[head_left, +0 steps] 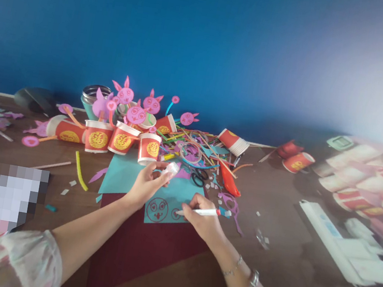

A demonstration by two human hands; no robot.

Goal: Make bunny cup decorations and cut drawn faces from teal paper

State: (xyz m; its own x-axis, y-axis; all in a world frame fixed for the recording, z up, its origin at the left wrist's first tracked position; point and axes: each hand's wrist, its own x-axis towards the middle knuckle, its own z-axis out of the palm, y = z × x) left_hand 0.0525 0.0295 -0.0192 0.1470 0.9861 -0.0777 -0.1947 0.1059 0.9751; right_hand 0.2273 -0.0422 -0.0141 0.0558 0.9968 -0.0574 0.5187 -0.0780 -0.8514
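Note:
My right hand (pixel 203 216) grips a white marker (pixel 207 212) with a red band and a blue end. The marker's tip is at a small red-drawn circle on light blue paper (pixel 149 219). Beside that circle, a bigger red-drawn face (pixel 157 210) with heart eyes and a beak is on the same paper. My left hand (pixel 150 183) is above the paper, its thumb and fingers closed on a small white object (pixel 171 169) whose kind I cannot make out. Under the blue paper lies a dark red sheet (pixel 122 249).
Red and white paper cups (pixel 98 136) with pink rabbit faces (pixel 136 114) stand behind my hands. Pipe cleaners, paper scraps and black scissors (pixel 198 178) clutter the middle back. A red balloon (pixel 229 179) lies nearby. On the right are a white power strip (pixel 325 239) and stacked cups (pixel 372 179).

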